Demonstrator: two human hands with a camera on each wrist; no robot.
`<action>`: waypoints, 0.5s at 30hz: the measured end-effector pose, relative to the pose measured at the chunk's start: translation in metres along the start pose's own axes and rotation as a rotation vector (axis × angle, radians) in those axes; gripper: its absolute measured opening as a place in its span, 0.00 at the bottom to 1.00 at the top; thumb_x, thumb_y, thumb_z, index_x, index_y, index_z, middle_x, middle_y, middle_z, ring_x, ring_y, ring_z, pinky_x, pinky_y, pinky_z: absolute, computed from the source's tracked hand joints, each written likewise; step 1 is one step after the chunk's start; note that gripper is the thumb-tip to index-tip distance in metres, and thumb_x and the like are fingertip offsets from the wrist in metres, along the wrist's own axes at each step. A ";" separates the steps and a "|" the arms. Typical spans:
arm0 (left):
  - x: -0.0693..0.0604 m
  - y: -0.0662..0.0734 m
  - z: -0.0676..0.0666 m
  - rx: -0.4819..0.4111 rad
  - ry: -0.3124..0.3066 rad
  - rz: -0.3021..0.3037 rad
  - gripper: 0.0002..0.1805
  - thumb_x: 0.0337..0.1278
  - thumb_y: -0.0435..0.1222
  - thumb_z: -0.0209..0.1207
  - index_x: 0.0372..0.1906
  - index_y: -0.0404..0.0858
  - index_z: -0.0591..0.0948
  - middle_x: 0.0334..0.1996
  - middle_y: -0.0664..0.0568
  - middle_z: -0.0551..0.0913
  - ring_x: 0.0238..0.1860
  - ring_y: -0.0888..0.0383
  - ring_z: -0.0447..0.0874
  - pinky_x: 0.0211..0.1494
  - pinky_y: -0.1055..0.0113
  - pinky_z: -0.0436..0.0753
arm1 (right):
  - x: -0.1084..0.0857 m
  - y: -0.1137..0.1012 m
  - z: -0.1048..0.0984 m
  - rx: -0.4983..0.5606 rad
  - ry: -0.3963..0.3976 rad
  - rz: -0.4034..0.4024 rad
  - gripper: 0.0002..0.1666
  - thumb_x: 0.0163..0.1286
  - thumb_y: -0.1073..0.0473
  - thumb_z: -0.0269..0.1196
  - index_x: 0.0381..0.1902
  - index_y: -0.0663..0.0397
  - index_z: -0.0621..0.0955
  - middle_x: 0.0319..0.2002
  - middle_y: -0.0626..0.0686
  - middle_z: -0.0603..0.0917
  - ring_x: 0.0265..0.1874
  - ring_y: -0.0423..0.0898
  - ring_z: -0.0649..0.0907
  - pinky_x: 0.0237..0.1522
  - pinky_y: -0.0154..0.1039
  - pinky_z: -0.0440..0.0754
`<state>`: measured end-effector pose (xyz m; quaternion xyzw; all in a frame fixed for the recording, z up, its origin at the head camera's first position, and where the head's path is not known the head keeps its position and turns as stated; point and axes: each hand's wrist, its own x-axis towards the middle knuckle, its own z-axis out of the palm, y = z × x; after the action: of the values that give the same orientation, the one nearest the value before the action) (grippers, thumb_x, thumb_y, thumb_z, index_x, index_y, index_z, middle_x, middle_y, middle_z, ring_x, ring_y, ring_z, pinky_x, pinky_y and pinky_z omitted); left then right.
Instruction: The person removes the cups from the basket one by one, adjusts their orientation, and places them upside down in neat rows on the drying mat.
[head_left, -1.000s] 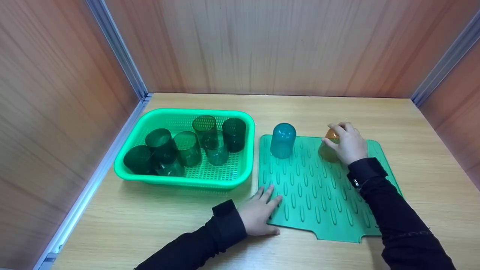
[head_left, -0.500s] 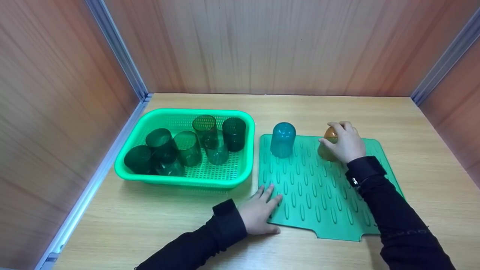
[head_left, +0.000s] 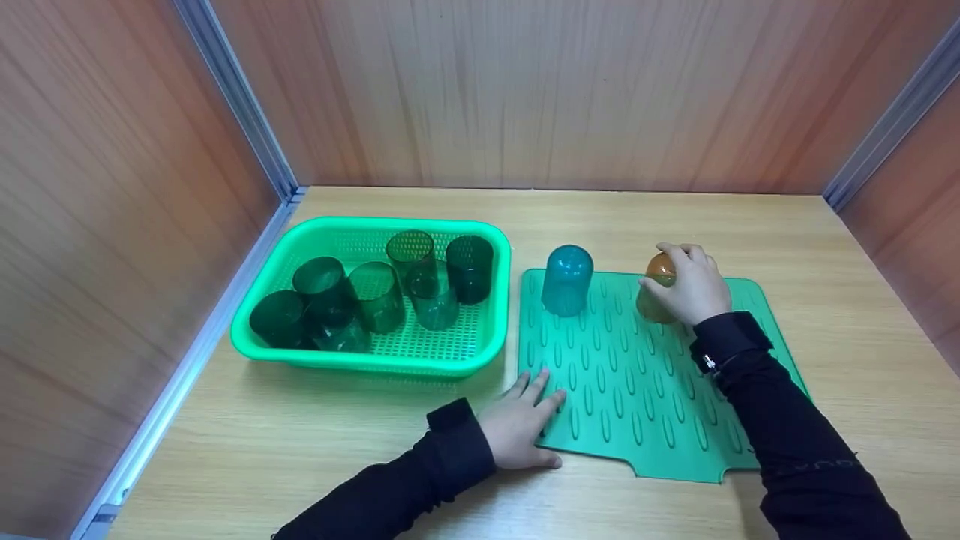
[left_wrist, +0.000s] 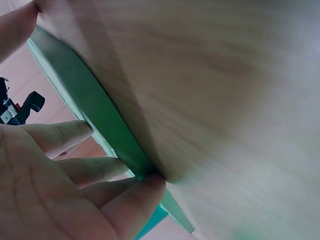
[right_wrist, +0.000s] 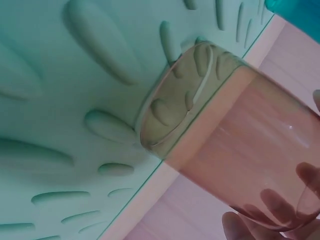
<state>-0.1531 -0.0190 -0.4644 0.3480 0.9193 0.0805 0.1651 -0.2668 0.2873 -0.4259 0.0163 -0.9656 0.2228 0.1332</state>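
Observation:
An amber see-through tumbler [head_left: 658,298] stands upside down near the far edge of the green ribbed mat [head_left: 615,360]. My right hand [head_left: 697,286] grips it from above, thumb on its left side. The right wrist view shows the tumbler's [right_wrist: 235,145] rim against the mat's bumps, with fingertips [right_wrist: 234,226] at its other end. At the mat's near left edge rests my left hand [head_left: 516,427], fingers straight and spread. Its fingers [left_wrist: 60,135] lie along the mat's edge in the left wrist view. A blue tumbler [head_left: 567,281], also upside down, stands on the mat's far left corner.
Left of the mat sits a green plastic basket [head_left: 367,369] holding several dark, greenish tumblers [head_left: 375,296], some leaning. Wood-grain panels [head_left: 555,90] close off the back and both sides of the table [head_left: 337,435].
My right hand has shifted very slightly left while holding the amber tumbler. The left hand, the basket and the blue tumbler stay where they were.

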 end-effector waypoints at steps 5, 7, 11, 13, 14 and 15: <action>0.000 0.001 0.000 0.004 0.001 -0.007 0.51 0.53 0.62 0.62 0.77 0.47 0.56 0.78 0.40 0.48 0.77 0.37 0.48 0.75 0.50 0.63 | 0.000 -0.003 -0.002 0.019 0.013 0.000 0.38 0.64 0.48 0.66 0.68 0.56 0.70 0.64 0.71 0.68 0.60 0.70 0.70 0.47 0.66 0.76; -0.001 0.001 0.000 -0.001 0.004 -0.014 0.51 0.53 0.62 0.63 0.77 0.47 0.56 0.78 0.40 0.48 0.77 0.38 0.49 0.75 0.50 0.63 | 0.000 -0.006 -0.004 0.036 0.027 -0.007 0.38 0.65 0.49 0.66 0.68 0.57 0.70 0.64 0.71 0.68 0.61 0.71 0.69 0.49 0.66 0.75; 0.000 0.003 -0.002 -0.016 0.003 -0.034 0.51 0.51 0.61 0.64 0.77 0.48 0.57 0.78 0.41 0.48 0.77 0.38 0.48 0.75 0.50 0.63 | 0.000 -0.014 -0.007 0.107 0.075 -0.028 0.38 0.66 0.49 0.66 0.68 0.59 0.69 0.65 0.71 0.67 0.64 0.71 0.67 0.58 0.67 0.70; 0.000 0.004 -0.003 -0.025 0.003 -0.043 0.51 0.51 0.61 0.65 0.77 0.48 0.57 0.78 0.42 0.48 0.77 0.38 0.48 0.75 0.49 0.62 | 0.000 -0.020 -0.009 0.151 0.105 -0.041 0.38 0.67 0.48 0.66 0.69 0.60 0.69 0.65 0.71 0.67 0.65 0.70 0.66 0.62 0.66 0.67; 0.000 0.004 -0.004 -0.025 0.004 -0.046 0.51 0.51 0.61 0.65 0.77 0.48 0.58 0.78 0.42 0.49 0.77 0.38 0.48 0.75 0.49 0.62 | 0.000 -0.024 -0.009 0.173 0.118 -0.047 0.38 0.67 0.48 0.65 0.69 0.60 0.69 0.65 0.71 0.67 0.65 0.69 0.67 0.63 0.65 0.66; 0.000 0.004 -0.005 -0.024 0.007 -0.048 0.51 0.50 0.61 0.65 0.77 0.48 0.58 0.78 0.42 0.49 0.77 0.38 0.48 0.75 0.49 0.63 | 0.000 -0.027 -0.010 0.195 0.128 -0.054 0.38 0.67 0.48 0.65 0.69 0.60 0.69 0.65 0.70 0.68 0.65 0.68 0.67 0.64 0.64 0.66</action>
<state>-0.1523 -0.0158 -0.4591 0.3236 0.9269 0.0888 0.1681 -0.2619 0.2670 -0.4058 0.0412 -0.9281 0.3124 0.1985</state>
